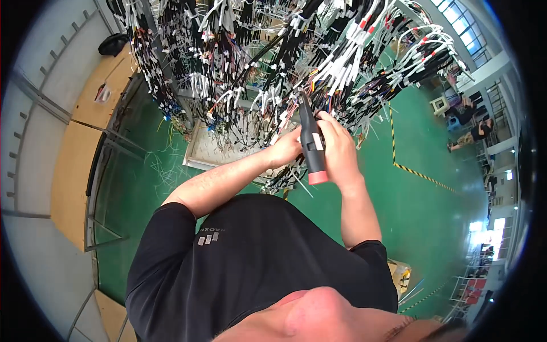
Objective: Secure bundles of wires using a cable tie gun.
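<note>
My right hand is wrapped around a long black hand tool with a red end cap, which points toward me. The tool's narrow far tip reaches in among the hanging wire bundles. My left hand is close against the tool's left side, its fingers curled toward the wires. Those fingertips are hidden behind the tool, so what they pinch does not show. White sleeves, coloured wires and small connectors hang thickly around both hands.
A white-rimmed tray sits below the wires. At the left, a wooden-topped bench runs along a pale wall. Wire scraps lie on the green floor. Yellow-black tape marks the right, with people farther off.
</note>
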Demonstrator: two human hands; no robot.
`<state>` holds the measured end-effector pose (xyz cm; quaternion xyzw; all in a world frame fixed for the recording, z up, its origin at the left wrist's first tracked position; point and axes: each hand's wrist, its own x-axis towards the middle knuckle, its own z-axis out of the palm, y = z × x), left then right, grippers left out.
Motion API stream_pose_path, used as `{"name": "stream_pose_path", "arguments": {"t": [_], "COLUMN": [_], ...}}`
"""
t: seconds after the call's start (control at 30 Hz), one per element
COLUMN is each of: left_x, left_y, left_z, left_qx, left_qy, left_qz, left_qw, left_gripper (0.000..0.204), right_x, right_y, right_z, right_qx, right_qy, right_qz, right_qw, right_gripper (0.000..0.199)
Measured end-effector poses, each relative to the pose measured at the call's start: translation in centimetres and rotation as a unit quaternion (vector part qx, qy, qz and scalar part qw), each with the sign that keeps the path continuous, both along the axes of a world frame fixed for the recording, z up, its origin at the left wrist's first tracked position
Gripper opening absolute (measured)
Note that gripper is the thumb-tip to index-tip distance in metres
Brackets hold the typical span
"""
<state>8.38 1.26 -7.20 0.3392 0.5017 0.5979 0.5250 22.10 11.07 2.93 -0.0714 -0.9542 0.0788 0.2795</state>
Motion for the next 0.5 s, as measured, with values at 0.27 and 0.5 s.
{"name": "stream_pose_path", "arguments": {"t": [0.27,0.5], "left_x": [-4.3,-4.2], "left_y": [-0.9,-2.5], "left_z": [-3.5,-0.5], "left_qx": [0.06,0.04], "left_qy": [-0.129,-0.042], "left_qz": [-0.051,-0.047], "left_qw": [0.989,0.997], "left_gripper": [0.059,0.059], "right_x": [-0.9,-1.3], "right_y": [1.1,-0.6], "right_z": [3.8,1.7], "right_qx": [-0.153,-0.167], "right_qy": [-0.139,-0.104], "right_qz": [0.107,0.053], "right_qw": [0.973,0.979], "right_gripper": [0.029,0.024]}}
